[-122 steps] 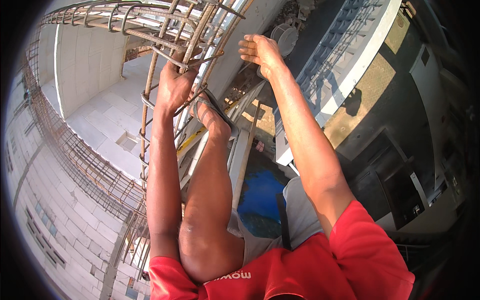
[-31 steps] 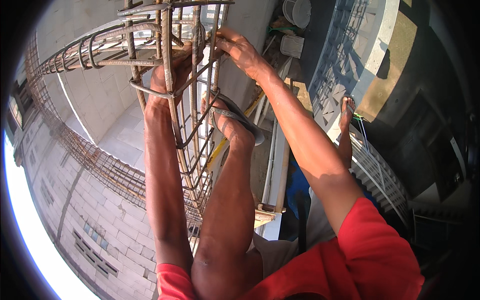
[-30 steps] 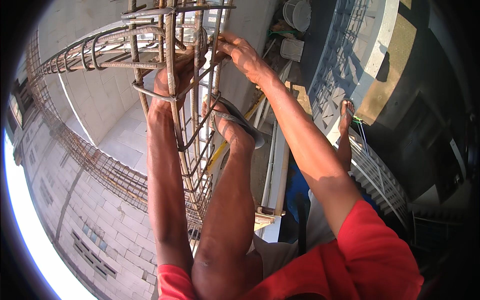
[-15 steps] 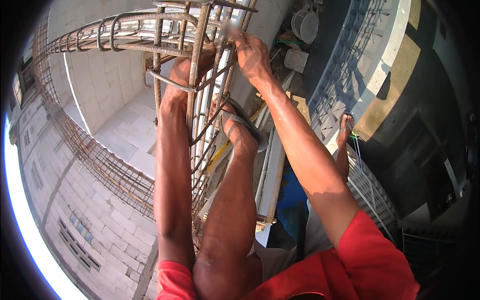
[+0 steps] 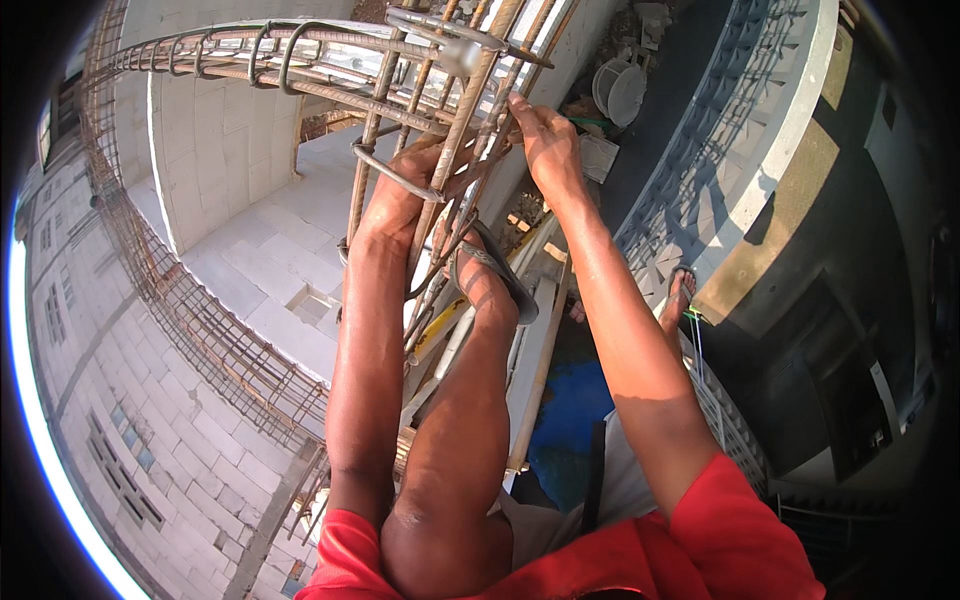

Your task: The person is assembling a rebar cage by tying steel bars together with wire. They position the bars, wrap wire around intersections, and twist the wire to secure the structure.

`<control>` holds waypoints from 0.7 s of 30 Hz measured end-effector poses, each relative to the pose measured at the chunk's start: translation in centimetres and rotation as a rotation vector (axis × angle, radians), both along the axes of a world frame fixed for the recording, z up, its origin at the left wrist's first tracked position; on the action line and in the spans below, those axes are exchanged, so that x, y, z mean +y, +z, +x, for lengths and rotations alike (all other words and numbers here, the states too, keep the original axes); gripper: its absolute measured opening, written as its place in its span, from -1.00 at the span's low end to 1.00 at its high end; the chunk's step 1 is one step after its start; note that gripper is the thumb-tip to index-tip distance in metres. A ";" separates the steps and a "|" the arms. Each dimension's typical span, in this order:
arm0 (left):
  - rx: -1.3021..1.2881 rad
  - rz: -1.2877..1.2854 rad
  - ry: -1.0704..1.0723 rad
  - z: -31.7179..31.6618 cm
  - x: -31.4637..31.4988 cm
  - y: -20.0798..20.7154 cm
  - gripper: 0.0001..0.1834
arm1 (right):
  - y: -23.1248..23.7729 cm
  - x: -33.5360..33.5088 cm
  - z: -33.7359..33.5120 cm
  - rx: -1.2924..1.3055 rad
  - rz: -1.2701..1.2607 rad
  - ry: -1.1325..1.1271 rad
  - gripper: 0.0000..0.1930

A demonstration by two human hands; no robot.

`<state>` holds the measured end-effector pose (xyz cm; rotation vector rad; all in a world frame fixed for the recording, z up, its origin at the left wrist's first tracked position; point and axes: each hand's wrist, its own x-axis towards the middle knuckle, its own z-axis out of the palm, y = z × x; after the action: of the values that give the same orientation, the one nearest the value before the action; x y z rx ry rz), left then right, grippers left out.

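Note:
Upright steel rebars and bent stirrups form a rebar cage (image 5: 462,120) at the top middle. My left hand (image 5: 405,195) reaches in among its bars; its fingers are mostly hidden behind them. On the right side of the cage, my right hand (image 5: 550,150) is closed, thumb and fingers drawn together against a bar. What lies between those fingertips is too small to make out. A bent stirrup (image 5: 398,172) crosses in front of my left hand. Below the hands, my sandalled foot (image 5: 475,255) rests beside the cage.
A horizontal rebar beam cage (image 5: 250,55) joins from the left, and another (image 5: 200,320) curves along pale block walls (image 5: 220,150). My other foot (image 5: 680,290) is on a ledge at right, by a white railing (image 5: 725,410). Far below lie a round white object (image 5: 618,90) and a blue sheet (image 5: 570,425).
The view has shifted, so the cage and both arms appear farther right and slightly lower. My right hand has moved a little down along the cage. My left hand stays among the bars.

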<state>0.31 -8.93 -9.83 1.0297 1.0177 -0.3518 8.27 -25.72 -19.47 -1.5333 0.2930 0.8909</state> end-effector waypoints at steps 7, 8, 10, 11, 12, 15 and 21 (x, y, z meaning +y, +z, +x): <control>-0.358 0.032 0.311 -2.2 -2.4 7.7 -0.29 | 8.1 -3.9 -0.8 -0.269 0.163 -0.198 -0.71; -0.430 -0.155 0.362 -2.0 -2.4 8.0 -0.21 | 9.0 -3.6 -1.4 -0.323 0.194 -0.142 -0.68; -0.447 -0.065 0.293 -1.4 -2.7 7.6 -0.20 | 10.6 -2.5 -2.3 -0.422 0.215 -0.044 -0.61; -0.369 0.006 0.335 -1.0 -2.7 7.1 -0.19 | 11.2 -1.7 -2.6 -0.496 0.220 -0.008 -0.57; -0.377 -0.036 0.325 -0.6 -2.6 6.5 -0.24 | 11.7 -1.1 -3.0 -0.521 0.213 -0.019 -0.50; -0.315 0.123 0.203 0.0 -2.5 5.3 -0.30 | 12.1 0.1 -3.2 -0.593 -0.013 0.013 -0.50; -0.334 0.126 0.248 -0.3 -2.4 5.6 -0.56 | 11.7 0.0 -2.9 -0.493 0.053 0.086 -0.57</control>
<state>0.00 -11.37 -4.21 1.0199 0.8589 0.0874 5.36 -25.77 -7.75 -1.6692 -0.1527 0.5544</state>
